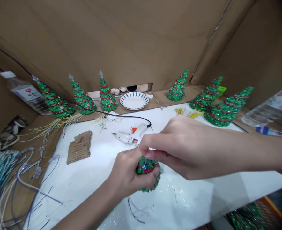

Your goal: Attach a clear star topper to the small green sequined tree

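A small green tinsel Christmas tree (145, 166) with red garland stands over the white board, wrapped by the fingers of my left hand (125, 171). Above it, my right hand (186, 147) is closed in a pinch at the tree's top. Those fingers cover the tip, so whatever they hold is hidden. Just behind my hands a white glue gun (124, 138) lies on its side, its black cord running off to the left. Left of the glue gun is a torn piece of corrugated cardboard (79, 148).
Finished-looking trees (105, 95) line the back on both sides of a striped plate (134, 101). Plastic bottles (31, 95) stand at left and right. Teal and white wire ties (2, 175) spread along the left edge of the white board (81, 191). An orange crate (270, 207) sits below right.
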`<state>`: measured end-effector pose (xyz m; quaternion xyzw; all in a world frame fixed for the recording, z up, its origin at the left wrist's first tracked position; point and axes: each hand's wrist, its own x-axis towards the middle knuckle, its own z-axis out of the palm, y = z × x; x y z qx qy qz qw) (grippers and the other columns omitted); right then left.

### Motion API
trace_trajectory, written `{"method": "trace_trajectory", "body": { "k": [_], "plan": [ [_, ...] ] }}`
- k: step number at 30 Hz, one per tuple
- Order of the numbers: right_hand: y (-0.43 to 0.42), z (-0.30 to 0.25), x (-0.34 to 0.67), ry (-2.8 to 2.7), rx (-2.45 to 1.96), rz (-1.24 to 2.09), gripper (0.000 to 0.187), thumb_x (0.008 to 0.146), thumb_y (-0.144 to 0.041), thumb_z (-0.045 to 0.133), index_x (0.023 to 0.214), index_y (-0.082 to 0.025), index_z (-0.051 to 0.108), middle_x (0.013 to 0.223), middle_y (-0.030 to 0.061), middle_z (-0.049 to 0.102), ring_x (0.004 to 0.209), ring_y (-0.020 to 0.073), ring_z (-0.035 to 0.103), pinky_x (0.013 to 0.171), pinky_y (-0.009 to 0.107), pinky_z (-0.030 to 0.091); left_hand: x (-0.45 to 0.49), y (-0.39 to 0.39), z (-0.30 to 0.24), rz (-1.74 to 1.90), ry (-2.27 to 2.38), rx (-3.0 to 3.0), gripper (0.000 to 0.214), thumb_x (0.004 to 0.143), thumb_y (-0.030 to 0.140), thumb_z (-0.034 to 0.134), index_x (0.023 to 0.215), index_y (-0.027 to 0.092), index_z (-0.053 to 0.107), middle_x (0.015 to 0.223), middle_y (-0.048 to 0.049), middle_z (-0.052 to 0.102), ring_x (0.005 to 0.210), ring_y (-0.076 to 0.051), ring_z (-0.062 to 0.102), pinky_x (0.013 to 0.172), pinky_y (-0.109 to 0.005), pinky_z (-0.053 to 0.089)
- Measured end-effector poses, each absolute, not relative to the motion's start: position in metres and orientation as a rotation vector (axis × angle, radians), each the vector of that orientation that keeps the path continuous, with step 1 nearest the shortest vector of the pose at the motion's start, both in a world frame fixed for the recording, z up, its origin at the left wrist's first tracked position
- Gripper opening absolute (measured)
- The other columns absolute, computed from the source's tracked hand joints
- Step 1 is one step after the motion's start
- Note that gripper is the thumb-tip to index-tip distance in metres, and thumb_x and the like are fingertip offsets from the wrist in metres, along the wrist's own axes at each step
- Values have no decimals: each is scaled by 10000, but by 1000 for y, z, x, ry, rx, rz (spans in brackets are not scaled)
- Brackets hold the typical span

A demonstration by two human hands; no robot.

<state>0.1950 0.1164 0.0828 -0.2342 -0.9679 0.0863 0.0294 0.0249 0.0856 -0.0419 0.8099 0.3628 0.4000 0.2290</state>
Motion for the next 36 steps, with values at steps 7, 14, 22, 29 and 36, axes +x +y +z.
{"method": "trace_trajectory", "body": {
  "k": [7, 14, 22, 29, 36],
  "plan": [
    [109, 78, 195, -2888, -816, 346, 155, 833, -142, 467, 911, -137, 602, 541, -19, 488, 465, 86, 354, 439, 220, 199, 25, 85, -42, 1134, 1021, 2264, 112, 747, 283, 551, 796, 185, 576, 595, 35, 541, 479, -96, 464, 459, -216, 379],
    [116, 79, 202, -2766, -691, 547, 154, 831, -162, 542, 863, -165, 693, 552, -38, 594, 465, 48, 433, 484, 196, 268, 24, 86, -44, 1043, 1014, 2198, 167, 771, 316, 564, 857, 178, 598, 717, -6, 650, 600, -133, 590, 555, -249, 483],
    [118, 82, 195, -2772, -722, 495, 204, 776, -116, 547, 684, -165, 722, 530, -6, 600, 490, 72, 469, 476, 223, 257, 25, 85, -43, 1086, 1047, 2246, 147, 764, 327, 540, 771, 184, 570, 623, 18, 610, 539, -117, 554, 517, -234, 452],
    [113, 74, 198, -2868, -518, 96, 222, 794, -92, 440, 739, -106, 655, 484, -6, 490, 435, 87, 285, 434, 259, 156, 24, 85, -46, 1112, 1027, 2257, 113, 757, 286, 547, 813, 188, 557, 622, 35, 558, 513, -95, 473, 487, -215, 397],
    [113, 69, 200, -2898, -591, 172, 215, 830, -111, 440, 940, -89, 623, 514, -22, 473, 446, 89, 286, 429, 240, 180, 25, 85, -44, 1088, 1025, 2275, 228, 763, 293, 566, 966, 190, 575, 647, 36, 574, 490, -95, 464, 483, -220, 391]
  ]
}}
